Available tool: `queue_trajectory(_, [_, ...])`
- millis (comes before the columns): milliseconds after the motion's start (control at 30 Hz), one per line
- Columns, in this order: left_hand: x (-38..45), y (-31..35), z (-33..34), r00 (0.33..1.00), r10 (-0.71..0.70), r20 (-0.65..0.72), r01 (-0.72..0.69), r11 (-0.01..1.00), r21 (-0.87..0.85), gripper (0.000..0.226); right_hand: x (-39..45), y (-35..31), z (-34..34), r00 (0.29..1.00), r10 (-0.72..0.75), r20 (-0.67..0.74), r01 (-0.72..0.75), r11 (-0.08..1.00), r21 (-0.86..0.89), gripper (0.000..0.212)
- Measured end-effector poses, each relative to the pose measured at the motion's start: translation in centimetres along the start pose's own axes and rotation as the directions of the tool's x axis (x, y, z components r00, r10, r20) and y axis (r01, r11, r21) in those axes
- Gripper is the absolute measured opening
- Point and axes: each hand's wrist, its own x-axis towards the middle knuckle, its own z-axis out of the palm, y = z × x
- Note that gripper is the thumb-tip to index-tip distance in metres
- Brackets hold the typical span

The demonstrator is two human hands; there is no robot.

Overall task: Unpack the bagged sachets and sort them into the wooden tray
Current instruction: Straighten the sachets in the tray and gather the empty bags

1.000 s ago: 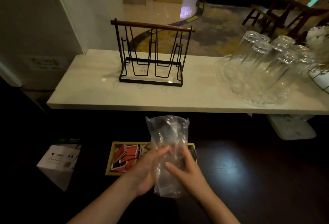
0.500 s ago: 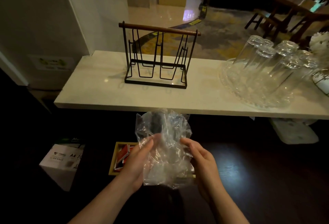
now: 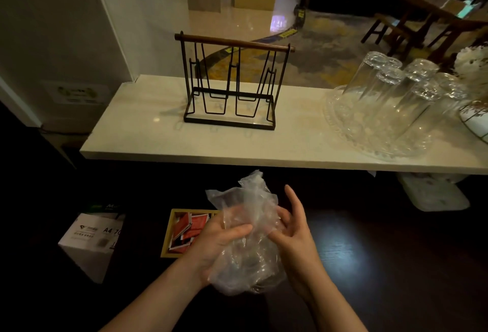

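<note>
A crumpled clear plastic bag (image 3: 245,199) is bunched between both hands over the dark table. My left hand (image 3: 219,239) grips its near side with the thumb pressed across the plastic. My right hand (image 3: 293,231) presses the bag's right side, fingers partly spread. I see nothing inside the bag. Behind and left of the hands lies the wooden tray (image 3: 169,231), its left compartment holding several red sachets (image 3: 192,226). The bag and hands hide the rest of the tray.
A white A4 paper box (image 3: 92,239) sits left of the tray. A pale marble shelf (image 3: 148,141) runs behind, carrying a black wire rack (image 3: 232,83) and upturned glasses on a glass tray (image 3: 390,110). A white container (image 3: 433,194) lies under the shelf at right.
The bag was held tall and upright; both hands have scrunched it down into a loose wad. The view has tilted slightly, showing more of the tray's left side.
</note>
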Motion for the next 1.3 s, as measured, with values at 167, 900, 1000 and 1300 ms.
queue_trajectory(167, [-0.9,1.1,-0.8,0.992,0.054,0.115,-0.049,0.998,-0.046,0.016,0.8,-0.3,-1.2,0.969,0.227,-0.101,-0.184,0.928,0.324,0.045])
queue_trajectory(900, [-0.4,-0.9,-4.5,0.998,-0.065,0.026,0.068,0.986,-0.151,0.056,0.0,-6.5,0.2,0.967,0.106,0.230,-0.119,0.992,0.043,0.025])
queue_trajectory(1000, [-0.7,-0.7,-3.0,0.993,-0.062,0.104,0.078,0.983,-0.165,0.057,0.1,-3.6,2.9,0.981,0.139,0.135,-0.092,0.947,-0.309,0.010])
queue_trajectory(1300, [-1.1,0.3,-2.2,0.996,-0.044,0.081,0.061,0.972,-0.228,0.040,0.8,-1.7,2.2,0.994,0.070,0.086,-0.061,0.993,-0.103,0.029])
